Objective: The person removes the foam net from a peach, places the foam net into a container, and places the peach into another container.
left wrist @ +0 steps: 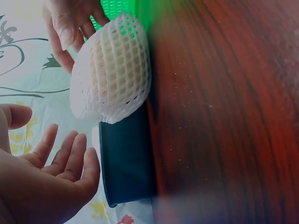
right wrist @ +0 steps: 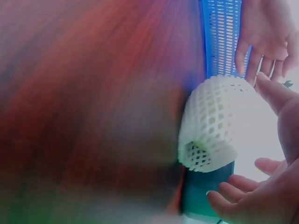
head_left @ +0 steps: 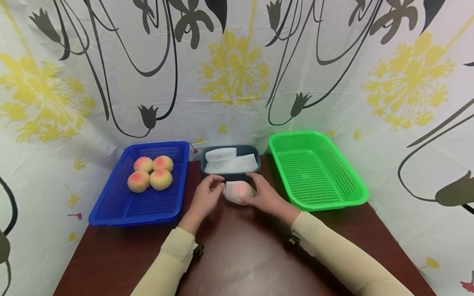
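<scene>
A peach in a white foam net [head_left: 238, 192] sits on the table in front of a dark teal bin [left wrist: 128, 158]. To its left, my left hand [head_left: 207, 193] is held with fingers loosely spread, and the left wrist view shows a gap between it and the net. On the other side is my right hand [head_left: 267, 196], fingers relaxed, its thumb overlapping the net's near right edge in the head view. The right wrist view shows the net's open end [right wrist: 197, 151] facing that hand's side. White foam nets [head_left: 231, 165] lie inside the bin.
At the left, a blue basket [head_left: 138, 220] holds several bare peaches [head_left: 161, 179]. A bright green basket [head_left: 314, 176] stands at the right. Patterned white cloth [head_left: 237, 119] hangs behind the dark red wooden table [head_left: 237, 255] and along its sides.
</scene>
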### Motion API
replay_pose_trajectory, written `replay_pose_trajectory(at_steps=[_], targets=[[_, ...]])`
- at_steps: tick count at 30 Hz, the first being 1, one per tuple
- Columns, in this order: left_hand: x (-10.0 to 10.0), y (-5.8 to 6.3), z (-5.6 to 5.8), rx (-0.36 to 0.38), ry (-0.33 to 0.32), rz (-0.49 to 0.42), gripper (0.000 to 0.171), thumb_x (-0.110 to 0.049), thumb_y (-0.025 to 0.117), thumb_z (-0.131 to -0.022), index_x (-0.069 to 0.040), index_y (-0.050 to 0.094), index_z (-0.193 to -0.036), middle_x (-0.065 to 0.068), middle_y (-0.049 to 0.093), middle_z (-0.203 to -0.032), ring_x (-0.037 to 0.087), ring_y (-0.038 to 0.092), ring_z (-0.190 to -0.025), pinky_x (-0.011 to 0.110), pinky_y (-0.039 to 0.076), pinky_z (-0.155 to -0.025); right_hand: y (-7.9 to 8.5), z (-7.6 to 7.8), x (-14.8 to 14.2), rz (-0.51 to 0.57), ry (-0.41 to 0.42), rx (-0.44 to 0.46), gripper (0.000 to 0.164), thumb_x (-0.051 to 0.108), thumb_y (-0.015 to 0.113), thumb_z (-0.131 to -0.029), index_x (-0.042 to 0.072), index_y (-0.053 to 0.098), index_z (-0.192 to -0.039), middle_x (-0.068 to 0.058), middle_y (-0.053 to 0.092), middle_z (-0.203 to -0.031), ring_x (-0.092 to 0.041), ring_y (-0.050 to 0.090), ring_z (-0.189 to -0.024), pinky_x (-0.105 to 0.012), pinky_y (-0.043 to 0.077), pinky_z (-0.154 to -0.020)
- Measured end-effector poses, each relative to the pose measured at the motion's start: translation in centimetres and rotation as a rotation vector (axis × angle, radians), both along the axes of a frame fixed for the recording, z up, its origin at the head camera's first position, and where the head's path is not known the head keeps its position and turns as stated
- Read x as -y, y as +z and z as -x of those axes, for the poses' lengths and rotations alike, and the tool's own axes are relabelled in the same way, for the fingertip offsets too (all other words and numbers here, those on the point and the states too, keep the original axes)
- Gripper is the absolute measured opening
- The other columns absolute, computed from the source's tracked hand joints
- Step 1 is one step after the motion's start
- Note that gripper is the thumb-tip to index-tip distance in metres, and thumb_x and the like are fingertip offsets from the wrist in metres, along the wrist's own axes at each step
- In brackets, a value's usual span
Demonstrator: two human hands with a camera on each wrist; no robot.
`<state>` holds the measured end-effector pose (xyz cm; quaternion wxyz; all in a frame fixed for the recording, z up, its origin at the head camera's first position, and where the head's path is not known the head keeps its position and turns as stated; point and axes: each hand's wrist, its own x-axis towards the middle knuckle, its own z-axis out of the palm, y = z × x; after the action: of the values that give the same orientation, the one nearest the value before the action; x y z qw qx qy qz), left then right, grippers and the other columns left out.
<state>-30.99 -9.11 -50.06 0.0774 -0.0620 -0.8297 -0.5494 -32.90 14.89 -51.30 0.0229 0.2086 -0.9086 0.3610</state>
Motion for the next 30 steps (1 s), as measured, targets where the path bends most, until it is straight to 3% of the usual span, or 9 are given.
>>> replay_pose_trajectory(at_steps=[7, 13, 22, 30], targets=[[0.3, -0.4, 0.2, -0.023, 0.014, -0.039, 0.016, -0.018, 0.066, -0.098, -0.016, 0.069, -0.114, 0.001, 0.067, -0.112, 0.017, 0.063, -0.106, 0.042, 0.053, -0.095, -1.1, 0.2, -0.7, 0.065, -0.010, 0.074, 0.102, 0.049, 0.090, -0.072, 0.012, 0.038, -0.152, -0.015, 0.047, -0.146, -0.028, 0.051, -0.129, -0.048, 0.043, -0.106], [0.5, -0.7, 0.3, -0.013, 0.020, -0.040, 0.015, -0.020, 0.067, -0.098, -0.017, 0.069, -0.113, 0.000, 0.068, -0.111, 0.017, 0.063, -0.106, 0.042, 0.052, -0.096, -2.9, 1.0, -0.5, 0.055, 0.062, 0.125, 0.105, 0.049, 0.092, -0.069, 0.017, 0.037, -0.152, -0.002, 0.051, -0.142, -0.016, 0.054, -0.121, -0.042, 0.045, -0.104], [0.3, -0.4, 0.4, -0.018, 0.018, -0.029, 0.012, -0.022, 0.067, -0.098, -0.018, 0.070, -0.109, -0.001, 0.068, -0.108, 0.016, 0.063, -0.105, 0.042, 0.052, -0.095, -3.5, 1.9, 0.2, 0.106, 0.106, 0.072, 0.079, 0.040, 0.089, -0.076, 0.027, 0.045, -0.139, 0.006, 0.058, -0.126, -0.012, 0.059, -0.106, -0.037, 0.051, -0.093], [0.3, 0.2, 0.1, -0.033, 0.021, -0.035, 0.011, -0.020, 0.067, -0.098, -0.017, 0.070, -0.108, -0.001, 0.067, -0.108, 0.016, 0.063, -0.104, 0.040, 0.052, -0.094, -2.9, 1.6, 0.5, 0.132, 0.123, 0.020, 0.072, 0.032, 0.089, -0.076, 0.019, 0.048, -0.134, 0.001, 0.053, -0.124, -0.016, 0.057, -0.107, -0.037, 0.050, -0.091]])
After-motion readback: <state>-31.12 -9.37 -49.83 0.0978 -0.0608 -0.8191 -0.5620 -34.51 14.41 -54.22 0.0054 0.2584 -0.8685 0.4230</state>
